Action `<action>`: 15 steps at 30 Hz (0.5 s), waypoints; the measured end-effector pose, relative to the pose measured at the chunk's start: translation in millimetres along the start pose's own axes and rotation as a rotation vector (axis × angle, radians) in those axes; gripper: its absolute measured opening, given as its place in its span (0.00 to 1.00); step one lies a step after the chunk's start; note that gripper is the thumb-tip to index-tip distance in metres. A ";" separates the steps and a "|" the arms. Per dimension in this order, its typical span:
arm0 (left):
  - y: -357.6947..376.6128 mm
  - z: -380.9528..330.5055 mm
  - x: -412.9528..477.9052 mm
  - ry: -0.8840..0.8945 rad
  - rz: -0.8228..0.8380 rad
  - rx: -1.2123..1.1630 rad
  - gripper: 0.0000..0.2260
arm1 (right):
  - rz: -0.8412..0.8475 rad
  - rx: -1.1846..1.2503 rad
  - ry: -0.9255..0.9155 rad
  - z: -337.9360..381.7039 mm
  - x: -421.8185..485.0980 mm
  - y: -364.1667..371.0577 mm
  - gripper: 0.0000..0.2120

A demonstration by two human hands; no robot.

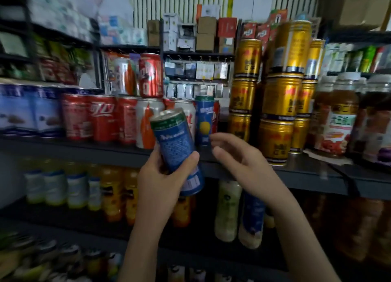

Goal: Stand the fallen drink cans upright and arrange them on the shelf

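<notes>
The left grip (163, 176) was curled round one blue drink can (175, 146), thumb across its front. It held the can tilted, top leaning left, off the shelf (84, 151) and just before its front edge. The right grip (239, 161) hovered just beside it, fingers loosely bent, holding nothing. A second blue can (204, 120) stood upright on the shelf behind. Three red cola cans (101, 118) stood further left. Nine gold cans (281, 95) rose in three stacks of three at the right.
</notes>
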State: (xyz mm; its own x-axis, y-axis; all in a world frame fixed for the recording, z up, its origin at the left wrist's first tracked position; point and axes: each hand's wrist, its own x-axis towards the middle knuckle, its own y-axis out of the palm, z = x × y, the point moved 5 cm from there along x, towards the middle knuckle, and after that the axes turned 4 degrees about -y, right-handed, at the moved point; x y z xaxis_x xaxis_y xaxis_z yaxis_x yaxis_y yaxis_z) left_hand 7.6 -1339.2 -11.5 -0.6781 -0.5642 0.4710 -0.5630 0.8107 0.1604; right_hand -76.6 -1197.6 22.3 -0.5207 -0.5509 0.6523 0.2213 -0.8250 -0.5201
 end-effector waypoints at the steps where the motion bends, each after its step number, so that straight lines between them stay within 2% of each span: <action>1: -14.0 -0.4 7.7 -0.015 0.013 0.013 0.22 | -0.069 -0.042 0.007 -3.8 13.1 3.1 0.17; 6: -66.8 -2.9 46.4 -0.047 0.109 0.043 0.17 | -0.319 -0.227 0.072 -21.5 75.4 18.2 0.27; 9: -84.7 -2.2 63.0 -0.069 0.192 0.034 0.15 | -0.330 -0.350 0.119 -25.9 101.3 21.3 0.32; 12: -95.7 1.9 73.0 -0.106 0.266 -0.002 0.17 | -0.291 -0.458 0.186 -30.7 113.5 23.9 0.31; 15: -100.2 5.9 77.4 -0.153 0.320 -0.040 0.17 | -0.320 -0.491 0.210 -33.3 116.4 22.9 0.29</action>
State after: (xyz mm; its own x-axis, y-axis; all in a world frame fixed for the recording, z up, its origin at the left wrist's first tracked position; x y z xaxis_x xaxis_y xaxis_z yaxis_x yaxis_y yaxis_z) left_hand 8.8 -1465.1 3.8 -0.8817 -0.2947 0.3683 -0.2934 0.9540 0.0611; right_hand -159.7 -1276.4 68.0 -0.6606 -0.2078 0.7214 -0.3521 -0.7630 -0.5421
